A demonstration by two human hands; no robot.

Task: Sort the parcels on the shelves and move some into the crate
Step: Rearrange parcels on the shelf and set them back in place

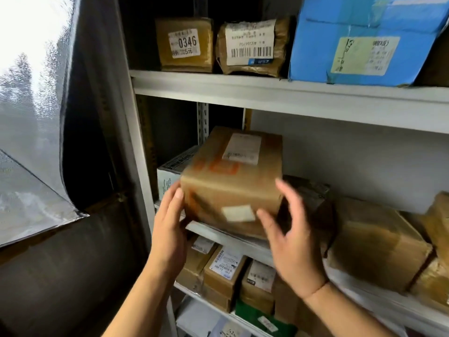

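I see a grey metal shelf unit (pixel 267 90). Its top shelf carries two brown taped parcels (pixel 184 45) and a blue box (pixel 364 40). The middle shelf (pixel 218 231) bears a cardboard box (pixel 230 181), a white carton (pixel 170 173), possibly a dark wrapped parcel (pixel 308 198), and more brown boxes (pixel 374 242).

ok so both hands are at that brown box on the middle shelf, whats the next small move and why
Probably close the right hand onto the brown box. Its fingers are spread beside the box's right front corner, seemingly not gripping, while the left hand lies flat against the left side. The box sits at the middle shelf edge, so a two-sided hold should come before lifting.
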